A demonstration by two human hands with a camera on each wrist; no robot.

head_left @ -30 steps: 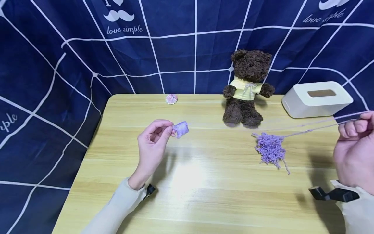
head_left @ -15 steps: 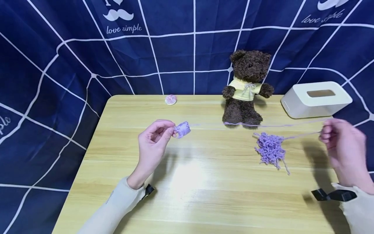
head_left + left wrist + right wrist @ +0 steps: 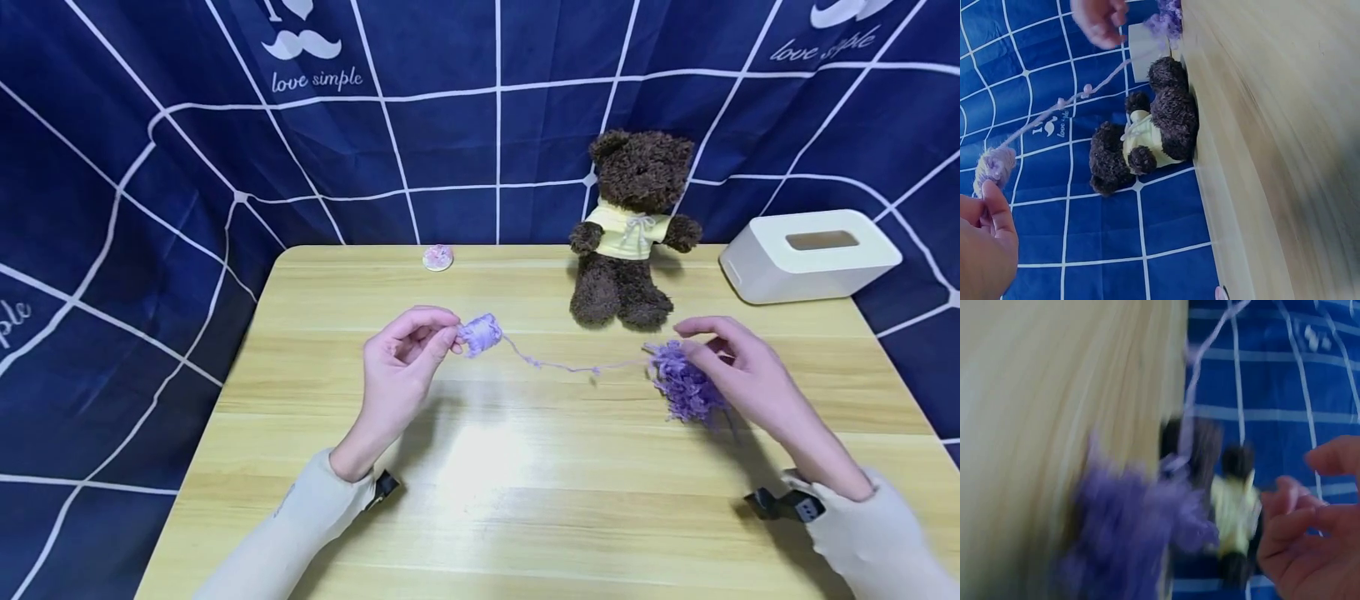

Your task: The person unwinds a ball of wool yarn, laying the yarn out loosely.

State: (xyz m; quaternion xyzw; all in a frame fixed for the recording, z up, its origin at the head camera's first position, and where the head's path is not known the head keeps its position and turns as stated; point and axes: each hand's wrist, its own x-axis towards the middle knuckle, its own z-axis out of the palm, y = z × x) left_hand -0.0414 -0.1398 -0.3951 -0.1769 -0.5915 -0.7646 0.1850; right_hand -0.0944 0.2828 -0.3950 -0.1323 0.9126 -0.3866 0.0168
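My left hand (image 3: pixel 399 367) pinches one end of a small wound bundle of purple yarn (image 3: pixel 482 335) between thumb and fingers, above the table. From that bundle a slack, knotted strand (image 3: pixel 555 365) runs right to a loose purple yarn pile (image 3: pixel 684 385) on the table. Over the pile hovers my right hand (image 3: pixel 750 383), thumb and fingers apart; the right wrist view shows no yarn between the fingers (image 3: pixel 1297 500). In the left wrist view the wound bundle (image 3: pixel 995 165) sits at the tips of my thumb and fingers, and the strand (image 3: pixel 1085 94) stretches away from it.
A brown teddy bear (image 3: pixel 633 237) in a yellow top stands at the table's back, behind the pile. A white tissue box (image 3: pixel 810 254) is at the back right. Near the back edge lies a small round pink thing (image 3: pixel 438 257). A blue curtain (image 3: pixel 442 142) hangs behind the table (image 3: pixel 360 500).
My right hand has come left from the far right to above the pile and let go of the strand. The strand, once taut, now sags. My left hand has barely moved.
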